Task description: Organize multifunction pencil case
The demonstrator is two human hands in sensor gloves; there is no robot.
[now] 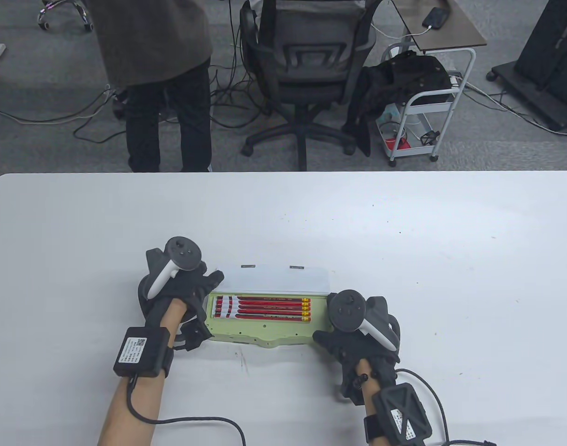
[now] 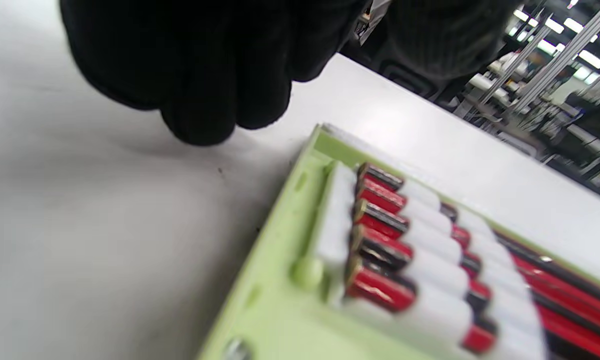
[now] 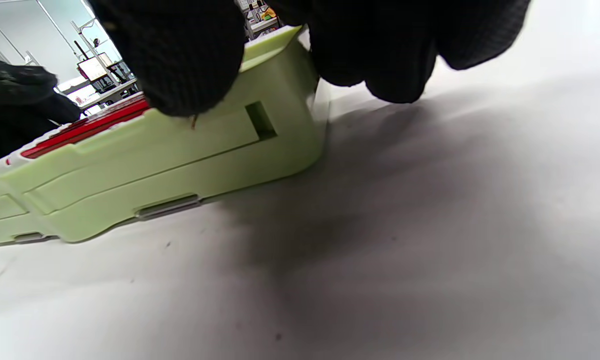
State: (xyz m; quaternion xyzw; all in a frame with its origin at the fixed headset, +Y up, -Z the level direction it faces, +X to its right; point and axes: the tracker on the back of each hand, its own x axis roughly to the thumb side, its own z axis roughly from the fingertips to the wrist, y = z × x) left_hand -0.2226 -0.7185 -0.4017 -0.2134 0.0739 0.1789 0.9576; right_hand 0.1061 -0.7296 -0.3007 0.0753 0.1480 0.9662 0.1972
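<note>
A: Case pos?
B: Green pencil case (image 1: 246, 332) open on table (image 1: 404, 241), pencils (image 1: 263, 309) inside, between hands.
A: Fingers?
B: Right hand (image 1: 357, 334) grips case's right end; left hand (image 1: 179, 292) at left end, grip can't tell.

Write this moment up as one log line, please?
case: green pencil case open, red pencils inside | left hand: at left end | right hand: grips right end
</note>
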